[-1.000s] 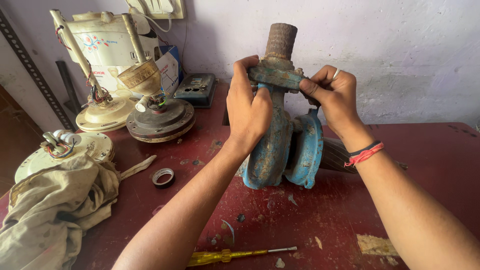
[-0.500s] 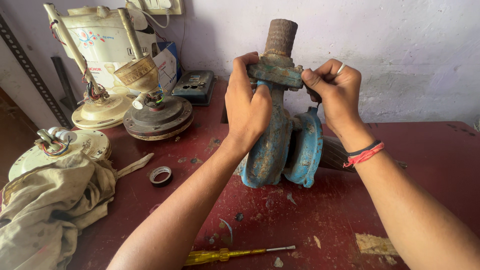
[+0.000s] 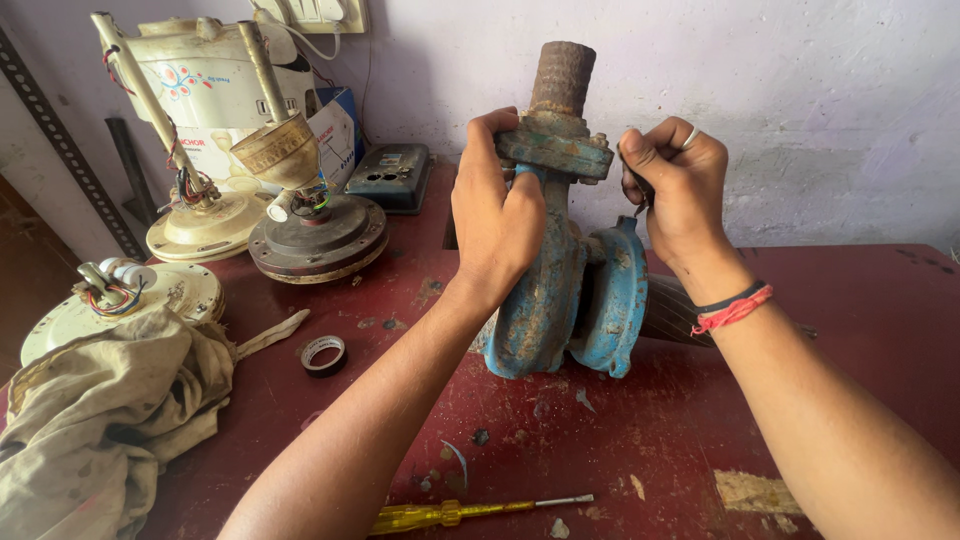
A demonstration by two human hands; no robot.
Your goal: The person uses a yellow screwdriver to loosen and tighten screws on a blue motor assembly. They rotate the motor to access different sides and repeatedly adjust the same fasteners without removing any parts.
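Observation:
A rusty blue water pump (image 3: pixel 575 300) stands upright on the dark red table (image 3: pixel 860 330), with a rusty pipe stub (image 3: pixel 560 78) on its top flange (image 3: pixel 556 150). My left hand (image 3: pixel 495 215) grips the pump's neck just under the flange, fingers wrapped over the flange's left edge. My right hand (image 3: pixel 672 185) is closed at the flange's right edge around a small dark tool that is mostly hidden in the fist. A ring shows on one finger, and red and black bands sit on the wrist.
A yellow-handled screwdriver (image 3: pixel 470 512) lies at the table's front edge. A roll of black tape (image 3: pixel 324 354) lies left of the pump. Ceiling fan motors (image 3: pixel 318 235) and cream fan parts (image 3: pixel 195 225) stand at the back left. A dirty cloth (image 3: pixel 100 420) covers the left front.
The view has shifted slightly. My right hand has lifted a little at the flange's right edge. My left hand keeps its grip on the pump.

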